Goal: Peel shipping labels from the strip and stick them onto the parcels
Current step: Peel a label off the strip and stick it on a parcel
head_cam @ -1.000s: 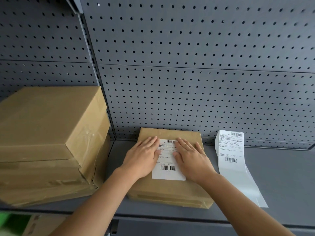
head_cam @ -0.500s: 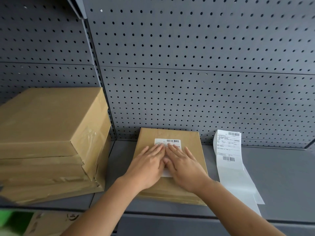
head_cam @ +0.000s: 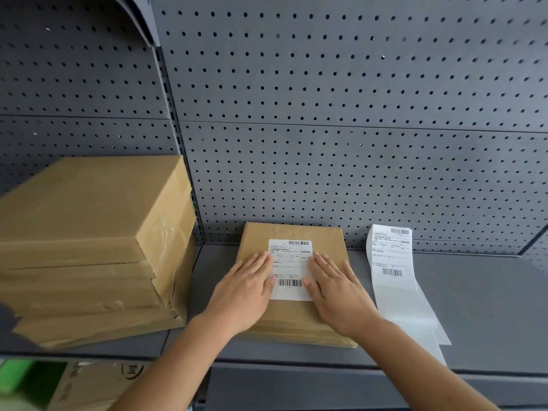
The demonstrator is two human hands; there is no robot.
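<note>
A flat brown parcel (head_cam: 296, 232) lies on the grey shelf, back edge against the pegboard. A white shipping label (head_cam: 290, 262) with barcodes is stuck on its top. My left hand (head_cam: 243, 292) lies flat on the label's left edge, fingers together. My right hand (head_cam: 338, 292) presses flat on the label's right edge. Neither hand holds anything. The label strip (head_cam: 391, 262) lies to the right of the parcel, its top end leaning on the pegboard and one printed label showing; blank backing trails toward the shelf's front edge.
A stack of larger brown parcels (head_cam: 89, 232) fills the shelf's left side. The grey shelf (head_cam: 474, 307) stretches right of the strip. A perforated back wall (head_cam: 326, 143) rises behind. Below the shelf at the lower left sit a cardboard box (head_cam: 89, 387) and something green (head_cam: 17, 378).
My hands, close together over the label's middle half a second ago, have slid apart to its left and right edges, uncovering the label's centre and lower barcode.
</note>
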